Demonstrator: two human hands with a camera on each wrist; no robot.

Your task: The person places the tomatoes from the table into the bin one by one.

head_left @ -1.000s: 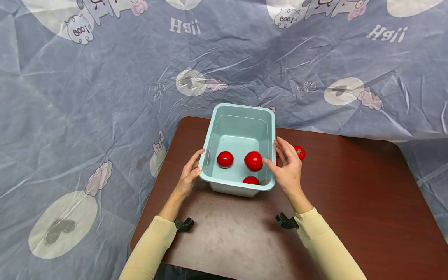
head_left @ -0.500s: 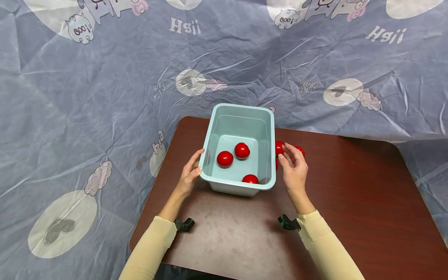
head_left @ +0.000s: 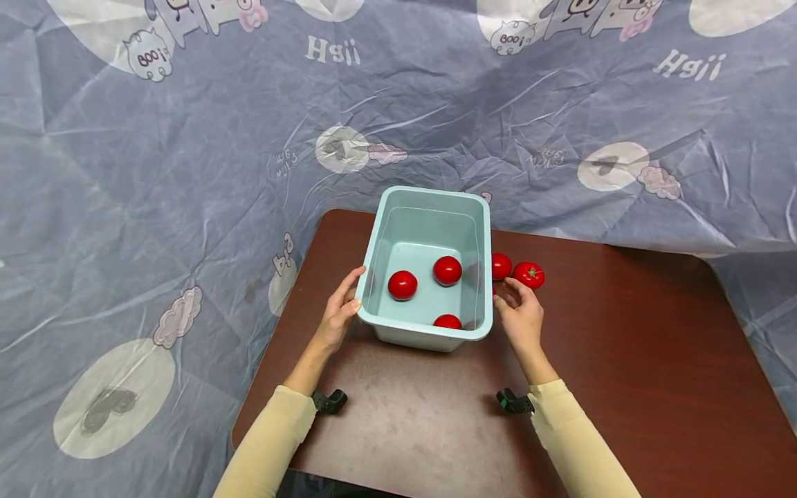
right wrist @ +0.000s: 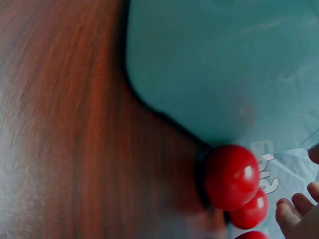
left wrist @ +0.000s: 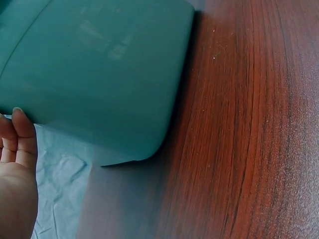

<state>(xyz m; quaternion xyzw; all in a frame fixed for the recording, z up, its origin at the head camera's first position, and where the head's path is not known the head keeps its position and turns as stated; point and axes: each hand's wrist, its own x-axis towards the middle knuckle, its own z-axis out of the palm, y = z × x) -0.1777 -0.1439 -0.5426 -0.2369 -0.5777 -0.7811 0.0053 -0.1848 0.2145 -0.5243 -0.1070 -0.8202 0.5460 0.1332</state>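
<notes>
A pale blue-green rectangular plastic bin (head_left: 407, 330) stands on the dark brown wood-grain table (head_left: 623, 346), with three smooth round red tomatoes inside: one at 8 o'clock (head_left: 402, 285), one between 3 and 4 o'clock (head_left: 447, 270), and one at 5 o'clock, partly hidden by the near rim (head_left: 447, 322). Half a second ago, the middle one of these lay closer to the 8 o'clock tomato; it has since shifted towards 3 o'clock, leaving a wider gap, while the other two keep their places. A second ago the right hand (head_left: 521, 315) was at the bin's 3 o'clock rim; now it is outside, at 4 o'clock, its grip spread and holding nothing, just beside the loose tomatoes. Its move uncovers the green-topped red tomato (head_left: 528, 275) at 3 o'clock, next to a plain red tomato (head_left: 501, 266); another red tomato (right wrist: 232, 178) sits by the bin wall. The left hand (head_left: 336, 315) stays at 8 o'clock, its grip spread along the rim.
</notes>
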